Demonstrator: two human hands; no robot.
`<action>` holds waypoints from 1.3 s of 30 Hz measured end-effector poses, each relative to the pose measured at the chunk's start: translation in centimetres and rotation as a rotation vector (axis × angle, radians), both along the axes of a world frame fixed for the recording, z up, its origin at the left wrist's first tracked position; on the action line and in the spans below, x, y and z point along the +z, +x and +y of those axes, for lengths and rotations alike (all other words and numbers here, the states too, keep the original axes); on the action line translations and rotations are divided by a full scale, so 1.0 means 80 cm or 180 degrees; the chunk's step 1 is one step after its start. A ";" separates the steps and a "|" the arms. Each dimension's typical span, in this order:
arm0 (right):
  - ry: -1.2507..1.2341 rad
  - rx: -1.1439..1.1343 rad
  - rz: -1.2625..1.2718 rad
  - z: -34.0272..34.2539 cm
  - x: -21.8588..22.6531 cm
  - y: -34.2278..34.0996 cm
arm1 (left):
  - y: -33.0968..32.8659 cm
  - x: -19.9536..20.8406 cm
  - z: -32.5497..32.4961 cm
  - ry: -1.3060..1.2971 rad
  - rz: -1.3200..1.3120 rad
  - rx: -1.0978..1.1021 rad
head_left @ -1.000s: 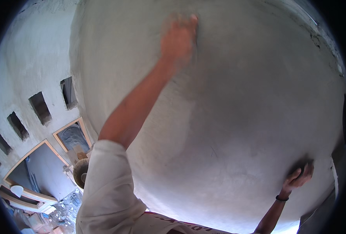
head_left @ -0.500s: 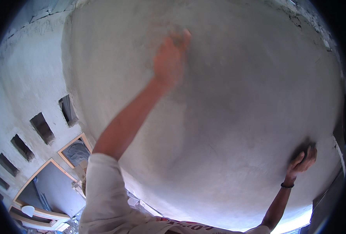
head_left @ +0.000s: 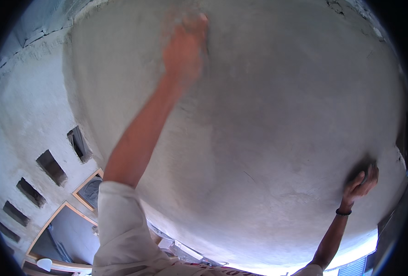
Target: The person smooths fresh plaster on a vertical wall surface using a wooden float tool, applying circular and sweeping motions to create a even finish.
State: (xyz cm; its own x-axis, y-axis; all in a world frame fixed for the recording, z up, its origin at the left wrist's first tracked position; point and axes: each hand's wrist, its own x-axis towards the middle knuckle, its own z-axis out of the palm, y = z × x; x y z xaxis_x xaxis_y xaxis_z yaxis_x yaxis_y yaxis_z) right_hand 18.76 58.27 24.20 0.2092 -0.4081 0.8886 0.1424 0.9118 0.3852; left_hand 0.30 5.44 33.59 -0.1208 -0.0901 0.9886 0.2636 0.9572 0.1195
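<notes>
A broad grey plastered wall (head_left: 259, 115) fills most of the view. My left hand (head_left: 184, 46) reaches high up against its upper part, smeared by motion, so its fingers and anything in them cannot be made out. Lower down at the right, my right hand (head_left: 362, 182) is at the wall with its fingers curled and the thumb set apart. A dark patch lies between thumb and fingers; whether it is a held thing or shadow is unclear. A dark band (head_left: 344, 212) circles my right wrist.
On the left a paler wall (head_left: 34, 110) has a row of rectangular openings (head_left: 52, 167). Wood-framed openings (head_left: 68, 230) sit below them. Rough, cracked edges run along the top corners. Bright light enters at the bottom right beside a dark upright edge (head_left: 395, 225).
My left hand has moved up and a little left in the view. My right hand appears slightly higher and further right. The whole view has shifted somewhat.
</notes>
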 end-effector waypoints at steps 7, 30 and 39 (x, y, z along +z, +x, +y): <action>-0.0071 -0.0125 -0.0076 -0.004 -0.001 0.005 | 0.040 0.071 0.085 -0.0949 0.0412 -0.0319; -0.0225 0.0186 -0.0143 0.016 -0.011 0.016 | 0.010 0.055 0.022 0.0165 0.0088 -0.0206; -0.0059 0.0135 0.0032 0.015 -0.004 0.016 | 0.080 -0.036 0.122 -0.1102 -0.0236 -0.0644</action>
